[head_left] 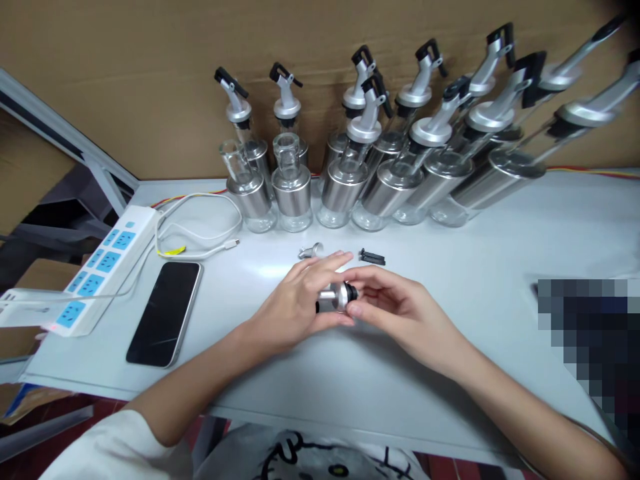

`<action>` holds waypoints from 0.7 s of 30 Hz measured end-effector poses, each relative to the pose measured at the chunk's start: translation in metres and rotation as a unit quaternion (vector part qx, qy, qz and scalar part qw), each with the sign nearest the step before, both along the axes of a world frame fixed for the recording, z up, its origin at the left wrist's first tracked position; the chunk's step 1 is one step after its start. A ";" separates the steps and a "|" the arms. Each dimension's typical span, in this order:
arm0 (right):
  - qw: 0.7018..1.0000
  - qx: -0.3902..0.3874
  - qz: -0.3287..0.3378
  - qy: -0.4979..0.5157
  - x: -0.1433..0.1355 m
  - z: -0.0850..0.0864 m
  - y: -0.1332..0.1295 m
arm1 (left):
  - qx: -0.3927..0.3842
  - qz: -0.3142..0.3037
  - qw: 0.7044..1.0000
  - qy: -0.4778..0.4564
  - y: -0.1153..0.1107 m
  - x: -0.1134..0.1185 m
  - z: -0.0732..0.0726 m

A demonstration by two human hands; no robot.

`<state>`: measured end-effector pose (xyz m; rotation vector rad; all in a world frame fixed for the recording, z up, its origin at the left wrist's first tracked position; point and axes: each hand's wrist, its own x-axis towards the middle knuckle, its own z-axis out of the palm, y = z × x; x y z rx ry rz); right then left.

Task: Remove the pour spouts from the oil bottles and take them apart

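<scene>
Near the middle of the grey table, my left hand (295,303) is wrapped round the silver body of a pourer top (341,296), whose spout end is mostly hidden in the palm. The fingers of my right hand (395,307) close on its black stopper end, to the right. Just beyond my left hand lies a small silver pourer part (312,251). Black lever pieces (373,257) rest on the table beyond my right hand. Two glass bottles with steel sleeves, the left one (251,195) and its neighbour (293,193), stand with open necks.
Several bottles with pourer tops (345,183) stand along the cardboard backing (175,87). At the left are a power strip (107,267), a white cable (200,253) and a phone (165,313). A pixelated dark area (600,333) covers the right edge.
</scene>
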<state>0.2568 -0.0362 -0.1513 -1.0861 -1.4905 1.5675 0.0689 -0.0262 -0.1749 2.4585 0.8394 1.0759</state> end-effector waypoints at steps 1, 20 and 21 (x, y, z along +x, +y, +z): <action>1.000 0.003 -0.009 -0.006 0.000 0.000 0.000 | 0.006 0.008 1.000 0.017 0.000 0.000 0.000; 0.996 0.053 -0.025 -0.062 -0.001 -0.002 -0.003 | 0.124 0.063 0.972 0.191 0.000 -0.005 0.015; 0.997 0.052 -0.019 -0.061 -0.001 -0.001 -0.003 | 0.125 0.058 0.971 0.195 0.000 -0.005 0.015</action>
